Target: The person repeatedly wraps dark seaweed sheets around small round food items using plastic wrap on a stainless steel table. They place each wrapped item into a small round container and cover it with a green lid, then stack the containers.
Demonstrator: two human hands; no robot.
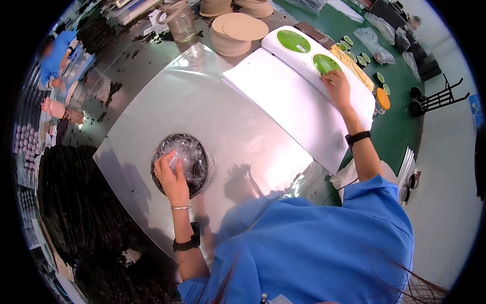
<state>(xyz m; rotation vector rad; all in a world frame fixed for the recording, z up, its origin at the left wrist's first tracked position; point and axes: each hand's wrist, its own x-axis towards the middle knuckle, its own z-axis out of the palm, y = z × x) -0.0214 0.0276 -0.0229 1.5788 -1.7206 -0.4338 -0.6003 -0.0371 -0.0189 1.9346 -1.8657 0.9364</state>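
My left hand (171, 178) lies over a round tub (209, 171), touching the crumpled clear plastic film (191, 152) inside it. Its thumb and fingers are apart on the film. Dark material shows through the film near the tub's rim. At the upper right, my right hand (336, 85) pinches the lower edge of a round green label (324, 64) on a white backing sheet (351, 83). Another green label (293, 41), bearing a printed code, is on the same curled sheet. More white sheets (281, 98) lie flat beneath the curl.
Under the tub is a large clear plastic sheet (235, 133). Stacks of tan discs (231, 41) and a clear pitcher (182, 24) stand at the back. Dark strands (76, 205) are heaped at left. A co-worker in blue (57, 57) sits far left; a hand truck (436, 98) stands right.
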